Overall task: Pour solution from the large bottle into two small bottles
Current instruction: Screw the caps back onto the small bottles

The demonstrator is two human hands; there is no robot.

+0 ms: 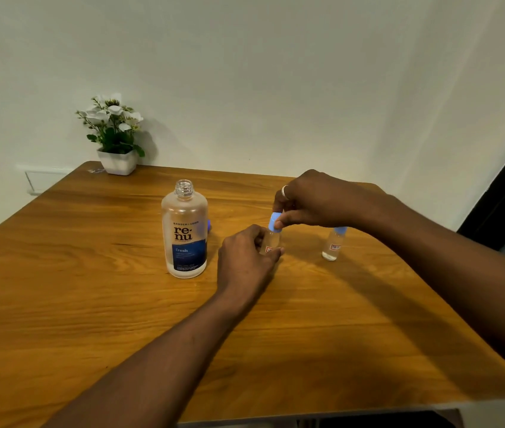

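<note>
- Left hand (246,257) wraps clear small bottle (271,240), mid wood-grain bench (90,304).
- Right hand (313,200) pinches its rounded blue cap (275,222).
- Frosted large bottle (184,230) uncapped, upright, just left.
- Second small bottle (333,245) capped, right.

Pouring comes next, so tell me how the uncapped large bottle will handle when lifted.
The large bottle looks mostly full, so probably heavy for its size. Its smooth, frosted wall may be slippery. With its neck open, tilting or bumping it would likely spill solution onto the table.
</note>
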